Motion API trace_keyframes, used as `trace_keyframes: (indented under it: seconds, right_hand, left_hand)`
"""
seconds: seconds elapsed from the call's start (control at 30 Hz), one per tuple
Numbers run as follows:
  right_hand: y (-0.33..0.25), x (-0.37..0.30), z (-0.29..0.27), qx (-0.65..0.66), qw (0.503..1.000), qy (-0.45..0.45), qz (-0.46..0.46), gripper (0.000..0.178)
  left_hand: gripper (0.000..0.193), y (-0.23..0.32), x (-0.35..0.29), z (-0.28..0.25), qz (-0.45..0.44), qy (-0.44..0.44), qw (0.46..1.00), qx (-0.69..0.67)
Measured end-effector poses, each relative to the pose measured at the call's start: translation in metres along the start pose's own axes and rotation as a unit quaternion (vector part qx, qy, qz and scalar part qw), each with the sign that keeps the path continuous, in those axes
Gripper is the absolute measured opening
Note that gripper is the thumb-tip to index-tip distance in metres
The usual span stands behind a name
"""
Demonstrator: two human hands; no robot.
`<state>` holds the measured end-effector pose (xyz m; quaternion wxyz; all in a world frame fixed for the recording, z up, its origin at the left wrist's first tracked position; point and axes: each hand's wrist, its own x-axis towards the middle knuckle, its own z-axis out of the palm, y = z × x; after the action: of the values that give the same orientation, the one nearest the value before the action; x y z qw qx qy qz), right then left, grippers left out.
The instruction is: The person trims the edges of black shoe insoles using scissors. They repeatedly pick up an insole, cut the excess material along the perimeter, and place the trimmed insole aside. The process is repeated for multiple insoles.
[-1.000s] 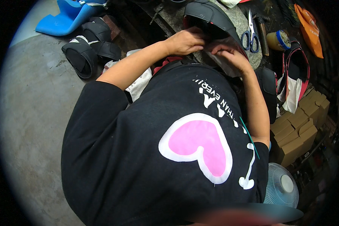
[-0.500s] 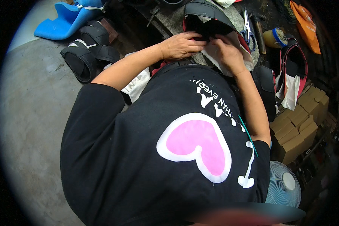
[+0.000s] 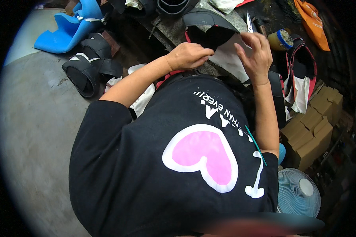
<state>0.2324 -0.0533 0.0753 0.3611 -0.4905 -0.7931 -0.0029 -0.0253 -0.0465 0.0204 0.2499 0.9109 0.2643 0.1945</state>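
Head cam — fisheye, facing steeply down over the wearer's black shirt (image 3: 118, 177), which sits closest. Left hand (image 3: 189, 56) and right hand (image 3: 259, 59) farther out, near top edge — wide enough to catch floor (image 3: 39, 126) left of the left hand, fan (image 3: 294, 195) below the right.

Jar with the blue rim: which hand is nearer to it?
Right. The right hand is just left of the jar and slightly nearer the body, fingers spread; the left hand is much farther left, fingers closed near the black piece.
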Motion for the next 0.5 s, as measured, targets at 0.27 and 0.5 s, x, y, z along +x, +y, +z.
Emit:
trace_keyframes:
  seconds: [0.27,0.5]
  right_hand:
    - [0.068,-0.012,0.051,0.113,0.924,-0.127,0.342,0.032]
    - [0.066,-0.009,0.059,0.126,0.885,-0.220,0.391,0.036]
  left_hand:
    - [0.021,0.014,0.069,0.006,0.012,0.160,0.982,0.097]
    - [0.087,0.022,0.079,0.014,-0.096,-0.169,0.958,0.212]
